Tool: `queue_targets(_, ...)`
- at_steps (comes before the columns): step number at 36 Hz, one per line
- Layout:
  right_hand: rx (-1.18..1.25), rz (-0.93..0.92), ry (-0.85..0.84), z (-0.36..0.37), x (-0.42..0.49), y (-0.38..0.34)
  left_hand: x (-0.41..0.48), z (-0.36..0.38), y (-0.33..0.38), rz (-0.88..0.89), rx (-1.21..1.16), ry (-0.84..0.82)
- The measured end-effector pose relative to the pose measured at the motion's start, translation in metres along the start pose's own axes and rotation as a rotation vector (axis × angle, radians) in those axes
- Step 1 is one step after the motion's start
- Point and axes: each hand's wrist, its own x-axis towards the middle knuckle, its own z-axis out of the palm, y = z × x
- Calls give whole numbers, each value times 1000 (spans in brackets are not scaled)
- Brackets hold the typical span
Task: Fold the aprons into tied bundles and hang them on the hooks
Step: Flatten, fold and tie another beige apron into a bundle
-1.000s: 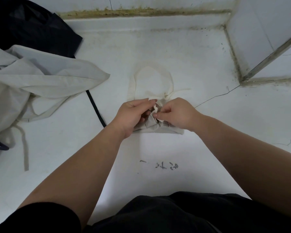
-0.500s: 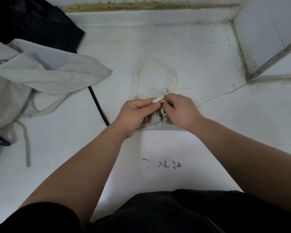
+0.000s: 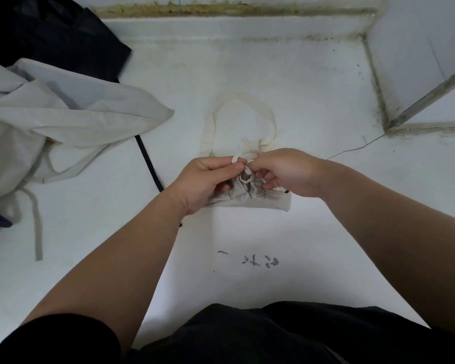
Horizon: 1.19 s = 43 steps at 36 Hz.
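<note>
My left hand and right hand meet over the folded apron bundle, which lies on the white surface straight in front of me, its near edge showing below my knuckles. My left thumb and forefinger pinch the pale tie; my right fingers are curled in, nipping the same tie just above the bunched cloth. The bundle's neck loop lies flat beyond my hands, pointing towards the raised back ledge, well apart from it. To my right a thin crack runs to the corner of a tiled partition, with open white surface between it and my right wrist. To my left a dark strap passes just beside my left hand, and past it a loose pale apron sprawls with a dark cloth behind it. Some ink marks sit between the bundle and my lap.
</note>
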Motion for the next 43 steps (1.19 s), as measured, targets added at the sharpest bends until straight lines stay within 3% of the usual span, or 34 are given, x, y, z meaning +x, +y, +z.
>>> queue_targets(15,17,51,-69,3,-2,-7,0,-4,0,-19,45,-78)
queue_targets(23,194,121,98,9,8,-2,-4,3,-2,11,136,-22)
queue_targets(31,221,136,67,7,7,-5,-11,6,-10,49,156,45)
queue_targets(35,390,125,143,6,4,-1,-8,6,-8,34,161,66)
queue_targets(39,561,66,117,5,-1,8,-4,6,-11,25,186,86)
queue_targets(43,574,31,124,7,-3,11,-2,7,-13,20,207,93)
